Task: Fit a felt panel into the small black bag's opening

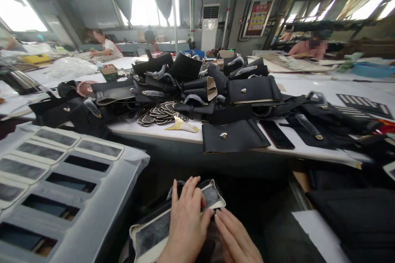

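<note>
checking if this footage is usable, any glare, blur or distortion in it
Head view: windows are blown out white; black pieces at lower right look smeared; space below the white tabletop sinks into dark shadow; edges look stretched, wide-angle style; the left hand is fairly clear.

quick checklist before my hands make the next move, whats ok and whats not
1. Left hand on the pale-rimmed panel: ok, it lies across the middle.
2. Right hand close by: ok, fingertips are at the panel's edge beside the left thumb.
3. Panel sitting flat along its whole length: cannot tell, the left hand covers part of it.
4. More panels within view: ok, several lie on the grey board at the left.
5. Phone well back from the table's front edge: not ok, it lies close to it.
</note>
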Available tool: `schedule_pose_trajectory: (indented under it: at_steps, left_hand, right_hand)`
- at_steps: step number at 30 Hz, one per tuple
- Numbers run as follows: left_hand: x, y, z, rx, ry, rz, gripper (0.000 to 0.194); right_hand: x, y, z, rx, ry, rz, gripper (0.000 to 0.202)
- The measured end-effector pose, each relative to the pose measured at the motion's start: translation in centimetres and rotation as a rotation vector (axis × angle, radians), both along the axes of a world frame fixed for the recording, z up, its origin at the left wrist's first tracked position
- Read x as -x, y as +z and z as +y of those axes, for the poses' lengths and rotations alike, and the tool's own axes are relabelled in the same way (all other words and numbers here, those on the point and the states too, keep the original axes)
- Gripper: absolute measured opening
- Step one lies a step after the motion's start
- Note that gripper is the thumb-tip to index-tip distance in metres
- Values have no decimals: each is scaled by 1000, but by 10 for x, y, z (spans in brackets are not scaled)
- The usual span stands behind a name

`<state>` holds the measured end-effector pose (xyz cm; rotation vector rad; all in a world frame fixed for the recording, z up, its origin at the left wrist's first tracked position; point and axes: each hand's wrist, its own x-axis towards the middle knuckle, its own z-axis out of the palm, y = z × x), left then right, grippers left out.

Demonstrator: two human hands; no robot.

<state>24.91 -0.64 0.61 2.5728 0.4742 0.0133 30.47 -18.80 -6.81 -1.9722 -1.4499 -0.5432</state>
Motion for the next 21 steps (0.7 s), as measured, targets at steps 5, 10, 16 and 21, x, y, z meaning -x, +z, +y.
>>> schedule_pose_trajectory:
  at_steps: [5, 10, 16, 21]
  left_hand:
    - [19, -10, 2, 22, 70, -110, 10]
    - [37, -26, 2, 59, 176, -328, 11]
    - [52, -32, -2, -48, 245, -437, 12]
    - [68, -35, 4, -101, 295, -427, 12]
  right_hand:
    - [0, -5, 22, 78, -83, -253, 33]
    - [12, -12, 29, 33, -147, -308, 31]
    - [27, -15, 39, 1, -154, -252, 28]
    - [37, -9, 50, -5, -153, -225, 29]
